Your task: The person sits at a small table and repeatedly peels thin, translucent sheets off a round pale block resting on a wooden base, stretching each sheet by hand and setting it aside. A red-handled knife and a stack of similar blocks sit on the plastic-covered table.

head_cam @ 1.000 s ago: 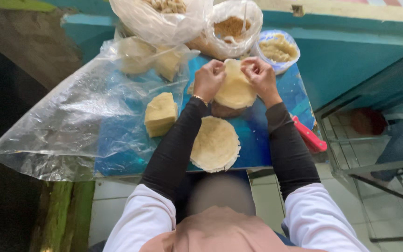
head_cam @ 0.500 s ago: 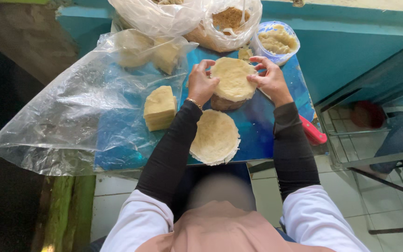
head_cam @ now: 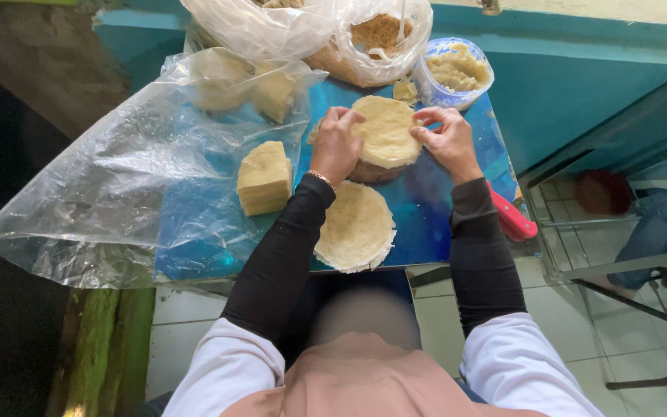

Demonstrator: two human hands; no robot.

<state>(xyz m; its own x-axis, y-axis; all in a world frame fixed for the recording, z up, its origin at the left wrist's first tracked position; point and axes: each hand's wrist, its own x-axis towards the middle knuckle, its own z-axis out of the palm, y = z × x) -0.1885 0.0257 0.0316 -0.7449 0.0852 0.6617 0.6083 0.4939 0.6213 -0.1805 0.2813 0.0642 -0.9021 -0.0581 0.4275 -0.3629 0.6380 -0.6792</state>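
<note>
My hands press a soft dough round (head_cam: 386,130).
Left hand (head_cam: 336,144), right hand (head_cam: 448,139) grip its rim — blue counter (head_cam: 441,224) edge near.

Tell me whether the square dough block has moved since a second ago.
No. The square dough block sits in the same spot on the blue table, left of the round flat stack.

Top bags (head_cam: 272,23) cropped, red tool (head_cam: 512,220) half hidden, lap seemingly blurred
</note>
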